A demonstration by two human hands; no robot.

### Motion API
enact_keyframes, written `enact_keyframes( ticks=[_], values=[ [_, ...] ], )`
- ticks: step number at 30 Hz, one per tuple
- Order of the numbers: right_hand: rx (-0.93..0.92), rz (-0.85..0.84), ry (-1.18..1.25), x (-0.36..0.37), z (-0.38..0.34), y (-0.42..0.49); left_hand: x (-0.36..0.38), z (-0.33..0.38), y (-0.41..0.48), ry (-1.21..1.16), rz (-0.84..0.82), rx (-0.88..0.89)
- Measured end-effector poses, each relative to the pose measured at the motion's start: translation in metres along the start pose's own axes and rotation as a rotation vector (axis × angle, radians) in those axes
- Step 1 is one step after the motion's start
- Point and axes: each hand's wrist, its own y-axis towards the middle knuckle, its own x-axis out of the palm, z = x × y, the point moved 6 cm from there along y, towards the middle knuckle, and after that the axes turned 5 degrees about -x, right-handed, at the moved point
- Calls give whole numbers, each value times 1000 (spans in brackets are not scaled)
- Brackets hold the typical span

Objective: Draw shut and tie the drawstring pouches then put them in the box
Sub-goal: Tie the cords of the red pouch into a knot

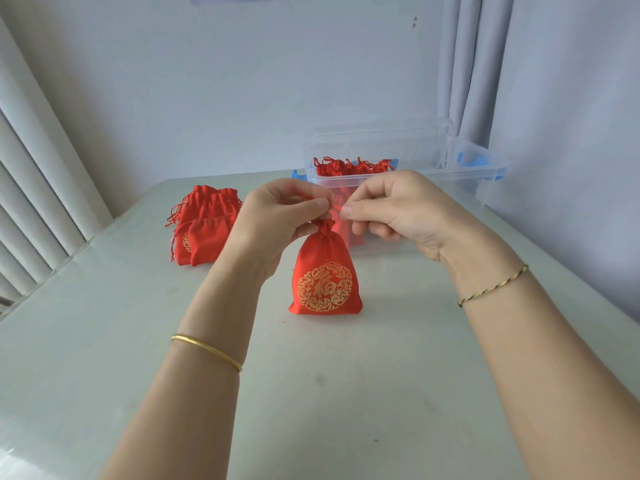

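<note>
There is one view only, taken from the person's head and facing forward and down across the pale worktop point(346, 393). Both forearms run in from the bottom edge, and the hands meet near the middle of the frame, close to the lens. The wide angle bends the worktop's edges outward. The far edge lies about a third of the way down, and above it stand a plain wall point(242, 81) and curtains point(460, 64).

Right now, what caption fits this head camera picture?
Left hand and right hand tie the gold-printed red fabric pouch before the clear plastic box.
</note>
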Motion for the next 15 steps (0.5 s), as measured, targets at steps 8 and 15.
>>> enact_keyframes(
  ticks=[8, 15],
  values=[
    [1, 29, -60, -2, 3, 1, 8, 5, -2, 35, -156, 64],
    [-29, -46, 26, 7, 13, 5, 11, 9, -5, 91, -193, 124]
  ],
)
